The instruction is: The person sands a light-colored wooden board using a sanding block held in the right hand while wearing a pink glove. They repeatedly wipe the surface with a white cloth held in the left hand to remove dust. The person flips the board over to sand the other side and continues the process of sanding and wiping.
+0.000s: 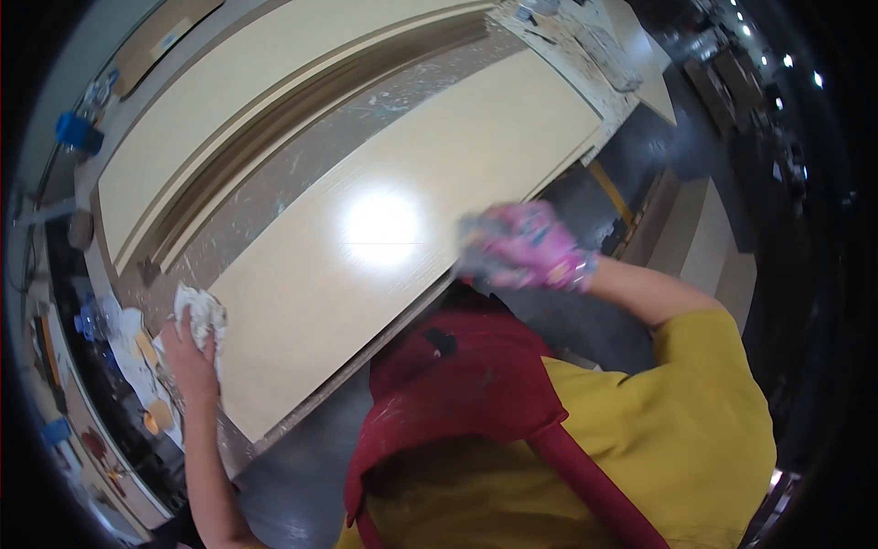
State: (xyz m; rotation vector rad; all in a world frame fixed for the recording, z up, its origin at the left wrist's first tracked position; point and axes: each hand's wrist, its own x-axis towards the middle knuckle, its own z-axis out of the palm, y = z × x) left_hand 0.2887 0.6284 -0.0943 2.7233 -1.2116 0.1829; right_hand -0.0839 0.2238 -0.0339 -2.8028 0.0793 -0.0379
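A long, pale cream panel (302, 274) lies slantwise on the workbench, with a bright glare on its middle. By its left end, my bare left hand (192, 352) grips a crumpled white rag (203, 313), fingers curled over it. My right hand (535, 247) wears a pink patterned glove and is over the panel's near edge. It is smeared by motion, its fingers bunched together. A greyish patch at the fingers is too blurred to tell as a held thing or part of the glove.
Behind a paint-spotted strip of workbench (265, 194), more pale panels (238, 101) lie along the far side. A stained board with a clear tray (604, 55) sits at the far right. Blue container (79, 133) at far left; stacked boards (695, 224) stand right.
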